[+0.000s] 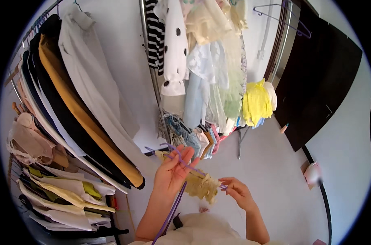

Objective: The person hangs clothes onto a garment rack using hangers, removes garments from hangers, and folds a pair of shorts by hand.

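A pale yellow ruffled garment (200, 188) hangs between my two hands, in front of my body. A thin purple hanger (192, 167) runs along it. My left hand (174, 166) is turned palm up and closed around the hanger near its hook end. Beneath that hand, long purple strips (171, 215) slant down toward my lap; whether they are another hanger I cannot make out. With bent fingers my right hand (237, 192) pinches the hanger's other end, just beside the garment's edge.
Long trousers (89, 94) and coats hang on a rack at the left, above folded garments (71, 200). Dresses and tops (202, 61) fill the far rack, with a yellow garment (257, 102) at its right end. An unused purple hanger (281, 16) hangs near the dark door (320, 77).
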`<state>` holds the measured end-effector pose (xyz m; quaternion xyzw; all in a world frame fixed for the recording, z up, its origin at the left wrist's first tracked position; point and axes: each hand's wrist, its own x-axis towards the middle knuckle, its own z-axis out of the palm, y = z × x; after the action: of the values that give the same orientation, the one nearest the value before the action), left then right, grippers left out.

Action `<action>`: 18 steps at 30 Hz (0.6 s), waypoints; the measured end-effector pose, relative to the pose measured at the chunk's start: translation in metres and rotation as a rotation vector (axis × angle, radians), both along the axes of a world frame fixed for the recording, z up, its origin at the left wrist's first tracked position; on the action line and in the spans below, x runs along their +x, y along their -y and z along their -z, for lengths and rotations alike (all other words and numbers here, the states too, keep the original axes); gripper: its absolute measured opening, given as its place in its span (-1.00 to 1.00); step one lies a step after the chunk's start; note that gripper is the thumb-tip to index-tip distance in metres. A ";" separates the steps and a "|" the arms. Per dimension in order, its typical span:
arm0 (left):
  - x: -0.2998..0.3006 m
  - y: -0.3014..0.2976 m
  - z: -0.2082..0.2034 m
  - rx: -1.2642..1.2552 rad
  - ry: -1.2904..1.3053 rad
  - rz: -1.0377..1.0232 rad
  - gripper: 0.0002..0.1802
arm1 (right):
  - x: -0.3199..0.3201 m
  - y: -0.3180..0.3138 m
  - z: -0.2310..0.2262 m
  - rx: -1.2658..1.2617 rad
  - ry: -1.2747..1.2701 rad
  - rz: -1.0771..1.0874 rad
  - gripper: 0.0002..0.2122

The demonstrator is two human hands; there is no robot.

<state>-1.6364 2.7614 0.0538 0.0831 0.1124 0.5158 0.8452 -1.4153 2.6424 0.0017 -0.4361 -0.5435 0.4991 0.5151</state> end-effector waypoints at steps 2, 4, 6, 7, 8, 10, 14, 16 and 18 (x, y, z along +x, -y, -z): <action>0.015 0.002 -0.004 0.004 -0.011 0.006 -0.71 | 0.010 -0.004 -0.005 0.125 0.138 0.048 -0.92; 0.030 0.006 -0.009 0.032 -0.031 0.022 -0.70 | 0.014 -0.007 -0.018 0.072 0.144 0.084 -0.87; 0.041 0.008 -0.010 0.055 -0.043 0.024 -0.70 | 0.016 -0.012 -0.031 0.027 0.256 0.154 -0.83; 0.047 0.009 -0.012 0.084 -0.049 0.039 -0.69 | 0.024 -0.013 -0.027 0.026 0.254 0.152 -0.83; 0.052 0.010 -0.014 0.083 -0.050 0.037 -0.69 | 0.036 -0.015 -0.019 0.091 0.475 0.120 -0.86; 0.058 0.012 -0.017 0.120 -0.144 0.101 -0.66 | 0.055 -0.017 -0.015 0.159 0.689 0.077 -0.88; 0.061 0.019 -0.021 0.256 -0.311 0.137 -0.68 | 0.096 -0.019 -0.031 -0.008 0.470 0.172 -0.90; 0.055 0.017 -0.012 0.325 -0.436 -0.006 -0.72 | 0.121 -0.015 -0.038 -0.017 0.398 0.195 -0.90; 0.054 0.013 -0.008 0.314 -0.560 -0.147 -0.75 | 0.145 -0.012 -0.046 0.046 0.398 0.223 -0.89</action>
<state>-1.5827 2.7480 0.0622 0.3428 0.2652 0.5436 0.7188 -1.2705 2.6544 0.0473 -0.5716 -0.5940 0.3307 0.4595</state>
